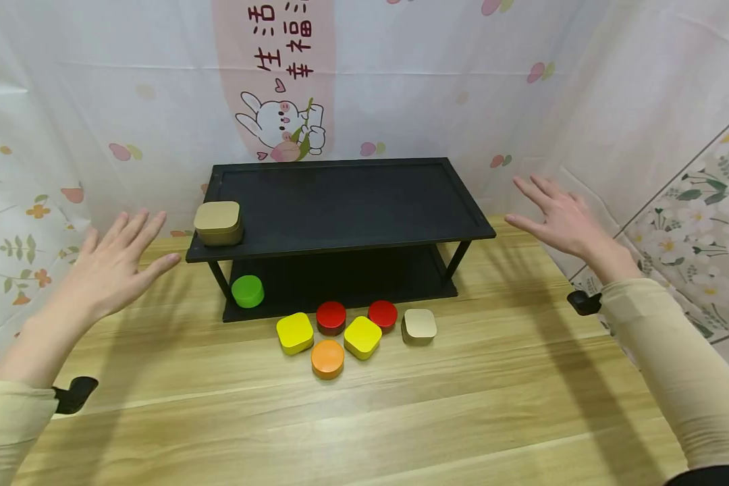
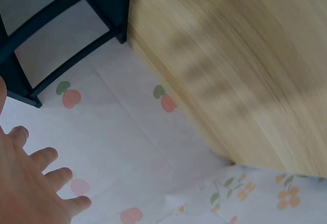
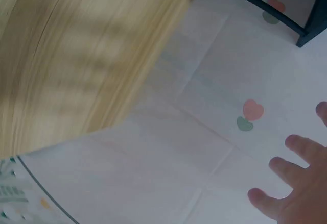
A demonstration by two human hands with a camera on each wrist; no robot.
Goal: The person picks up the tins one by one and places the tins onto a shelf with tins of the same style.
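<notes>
My left hand [image 1: 118, 264] is held up left of a black two-level rack [image 1: 340, 202], fingers spread and holding nothing. To the rack's right my right hand [image 1: 561, 214] hovers with its fingers straight, also bare. A beige rounded-square box [image 1: 219, 223] sits on the top shelf at its left front corner. On the lower shelf, at the left, is a green round piece [image 1: 247, 291]. In front of the rack lie two red round pieces [image 1: 331, 317], two yellow rounded-square pieces [image 1: 295, 333], an orange round piece [image 1: 327, 358] and a beige rounded-square piece [image 1: 418, 327].
Everything stands on a wood-grain table [image 1: 364, 425]. Behind it hangs a white printed curtain [image 1: 431, 81] with a rabbit and lettering. Flowered cloth [image 1: 711, 229] covers the right side. In the left wrist view the rack's end frame [image 2: 76, 55] appears near the table edge.
</notes>
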